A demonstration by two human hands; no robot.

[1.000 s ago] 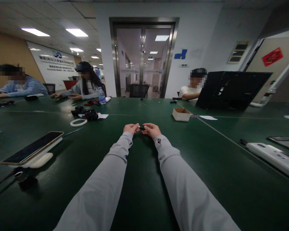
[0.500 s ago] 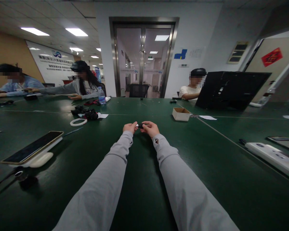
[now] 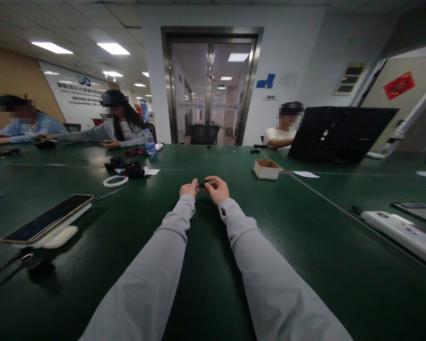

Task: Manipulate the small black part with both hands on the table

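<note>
Both of my hands meet over the green table, at the middle of the head view. Between them is a small black stick-shaped object [image 3: 201,184], too small to identify. My left hand [image 3: 189,188] pinches its left end between thumb and fingers. On the other side, my right hand [image 3: 217,189] has its thumb and fingertips closed on the right end. The fingers cover much of the object, so I cannot tell whether it is one piece or two.
A small open box [image 3: 267,170] lies beyond my right hand. To the left are a white ring [image 3: 115,181], black gear [image 3: 126,167], a water bottle [image 3: 149,142] and a phone [image 3: 49,218]. A black monitor [image 3: 341,132] stands at right. Several people sit around the table.
My right hand has shifted left toward my left hand, and the gap between them is smaller. The shiny end seen earlier beside my left fingers no longer shows.
</note>
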